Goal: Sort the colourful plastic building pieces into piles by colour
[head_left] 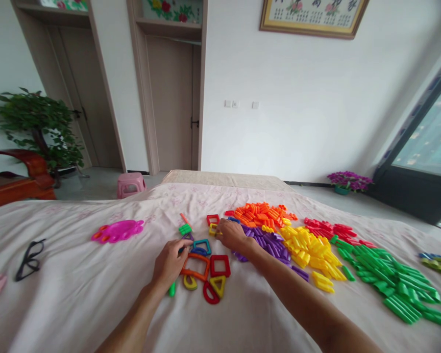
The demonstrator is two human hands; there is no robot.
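Note:
My left hand (pixel 169 264) is closed at the fingertips, with a dark blue bit showing between them; its shape is mostly hidden. Just beyond it lie a blue square frame (pixel 201 247) and an orange square frame (pixel 196 266). The fingers of my right hand (pixel 233 235) are bent together over a yellow square frame (pixel 212 229), covering part of it. A red square frame (pixel 212 219) and a blue piece (pixel 234 220) lie close by. Nearer me are a red square frame (pixel 219 265), a yellow triangle (pixel 218 286), and red and yellow curved pieces (pixel 210 292).
Piles of orange (pixel 259 214), purple (pixel 266 243), yellow (pixel 310 247), red (pixel 332 230) and green plastic pieces (pixel 393 274) spread over the cloth-covered surface to the right. On the left lie a pink toy tray (pixel 119 231) and black glasses (pixel 30 260). A pink stool (pixel 131 185) stands beyond.

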